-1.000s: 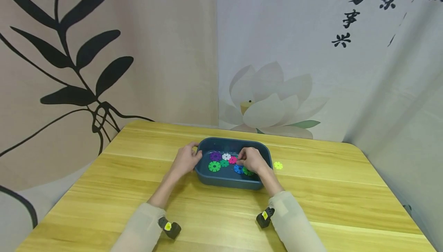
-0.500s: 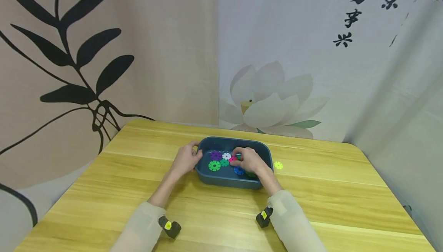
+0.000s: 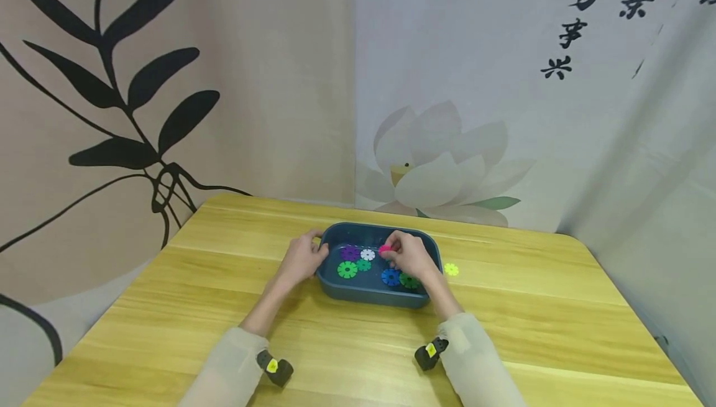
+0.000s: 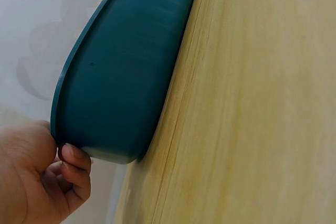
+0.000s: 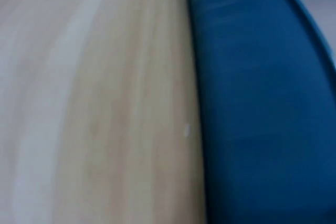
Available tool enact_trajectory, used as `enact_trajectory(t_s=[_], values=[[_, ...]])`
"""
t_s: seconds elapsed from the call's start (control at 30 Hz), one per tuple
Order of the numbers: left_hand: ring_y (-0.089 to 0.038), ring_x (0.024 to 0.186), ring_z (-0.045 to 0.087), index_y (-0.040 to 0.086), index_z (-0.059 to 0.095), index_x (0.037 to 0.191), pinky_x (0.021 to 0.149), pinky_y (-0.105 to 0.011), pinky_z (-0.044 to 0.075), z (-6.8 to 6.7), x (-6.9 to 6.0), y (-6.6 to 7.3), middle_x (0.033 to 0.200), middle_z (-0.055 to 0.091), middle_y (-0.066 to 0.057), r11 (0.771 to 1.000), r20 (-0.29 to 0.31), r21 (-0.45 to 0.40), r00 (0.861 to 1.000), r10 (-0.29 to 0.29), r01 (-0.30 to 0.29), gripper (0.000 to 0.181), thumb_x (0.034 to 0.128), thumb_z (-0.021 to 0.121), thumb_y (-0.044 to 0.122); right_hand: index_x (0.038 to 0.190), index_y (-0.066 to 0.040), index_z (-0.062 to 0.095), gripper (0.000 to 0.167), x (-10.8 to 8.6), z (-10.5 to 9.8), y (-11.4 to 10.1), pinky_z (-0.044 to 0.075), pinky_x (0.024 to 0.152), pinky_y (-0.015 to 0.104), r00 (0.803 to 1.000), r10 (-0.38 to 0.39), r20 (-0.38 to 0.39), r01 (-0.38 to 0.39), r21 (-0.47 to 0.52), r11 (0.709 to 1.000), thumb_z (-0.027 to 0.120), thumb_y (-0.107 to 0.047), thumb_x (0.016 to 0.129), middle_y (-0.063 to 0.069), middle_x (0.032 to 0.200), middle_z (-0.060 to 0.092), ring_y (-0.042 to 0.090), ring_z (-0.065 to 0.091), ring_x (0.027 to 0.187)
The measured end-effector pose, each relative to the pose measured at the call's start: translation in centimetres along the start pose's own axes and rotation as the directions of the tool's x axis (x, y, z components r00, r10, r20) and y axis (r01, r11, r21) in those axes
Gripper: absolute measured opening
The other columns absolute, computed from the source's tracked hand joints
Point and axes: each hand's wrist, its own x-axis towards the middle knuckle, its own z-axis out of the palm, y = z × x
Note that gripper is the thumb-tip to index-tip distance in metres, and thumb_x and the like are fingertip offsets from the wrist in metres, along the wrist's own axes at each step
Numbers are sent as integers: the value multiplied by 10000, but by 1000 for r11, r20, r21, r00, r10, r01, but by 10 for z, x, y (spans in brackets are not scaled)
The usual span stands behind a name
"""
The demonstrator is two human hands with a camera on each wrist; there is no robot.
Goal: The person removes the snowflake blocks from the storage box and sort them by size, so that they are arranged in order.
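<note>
A dark blue bin point(image 3: 363, 296) stands on the wooden table. The left hand point(image 3: 300, 258) grips its left rim; in the left wrist view that hand point(image 4: 31, 174) has thumb and curled fingers on either side of the rim. Over the right half of the bin, the right hand point(image 3: 411, 254) pinches a pink notched disc point(image 3: 384, 249). Inside lie a purple disc point(image 3: 350, 253), a white disc point(image 3: 367, 255), a light green disc point(image 3: 347, 269), a teal disc point(image 3: 363, 265), a blue disc point(image 3: 390, 277) and a green disc point(image 3: 409, 281). The right wrist view shows only the bin's side.
A yellow disc point(image 3: 451, 269) lies on the table point(image 3: 531, 307) just right of the bin. Behind the table hangs a curtain point(image 3: 279, 84) printed with leaves, a flower and characters. Each sleeve has a small black device by the wrist.
The right hand has taken hold of the pink disc and lifted it slightly up and to the right, away from the white and teal discs. The left hand has stayed on the rim.
</note>
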Motion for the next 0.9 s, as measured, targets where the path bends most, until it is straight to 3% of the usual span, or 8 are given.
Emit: enact_trajectory(t_s=[0.23, 0.4, 0.5, 0.63, 0.8, 0.9], values=[[-146, 358, 493, -67, 542, 1346, 367, -238, 413, 2, 0, 1, 516, 465, -1, 1000, 6, -14, 1000, 1, -1, 387, 994, 588, 87, 1025, 20, 675, 108, -10, -21, 5, 616, 670, 393, 994, 15, -105, 8, 206, 979, 693, -57, 951, 204, 909, 705, 293, 703, 679], [-148, 362, 499, -65, 542, 1348, 370, -237, 415, 1, 0, 1, 517, 459, 4, 1000, 4, -5, 1000, 0, 0, 393, 993, 589, 96, 1144, 65, 687, 201, -18, -41, 8, 610, 723, 458, 984, 10, -179, 33, 234, 972, 657, -27, 969, 206, 904, 695, 255, 708, 686], [-145, 359, 496, -68, 543, 1345, 371, -230, 399, 0, 0, 2, 516, 459, 7, 1000, 1, 2, 1000, 2, -2, 393, 992, 591, 97, 1167, 93, 673, 225, -23, -54, 13, 615, 709, 402, 977, 28, -213, 27, 250, 968, 650, -16, 971, 212, 906, 692, 256, 713, 694], [-143, 357, 493, -74, 539, 1346, 373, -222, 381, -1, -1, 1, 512, 458, 10, 1000, 6, 0, 1000, 3, -3, 397, 993, 586, 101, 1144, 111, 649, 231, -29, -70, 27, 614, 683, 325, 967, 93, -239, -21, 288, 957, 669, -32, 964, 212, 920, 702, 240, 721, 703], [-143, 354, 491, -79, 531, 1350, 372, -217, 373, 0, -1, 0, 509, 457, 9, 1000, 10, -4, 1000, 8, -7, 400, 996, 585, 99, 1074, 115, 618, 223, -40, -87, 50, 615, 726, 412, 958, 177, -226, -107, 293, 950, 691, -60, 957, 173, 876, 717, 240, 727, 718], [-143, 352, 489, -84, 532, 1348, 371, -217, 371, 0, -1, 0, 506, 457, 8, 1000, 8, -8, 1000, 12, -11, 399, 994, 589, 92, 1063, 124, 613, 240, -46, -95, 63, 617, 713, 390, 955, 212, -207, -152, 271, 950, 689, -79, 960, 167, 864, 719, 242, 726, 720]])
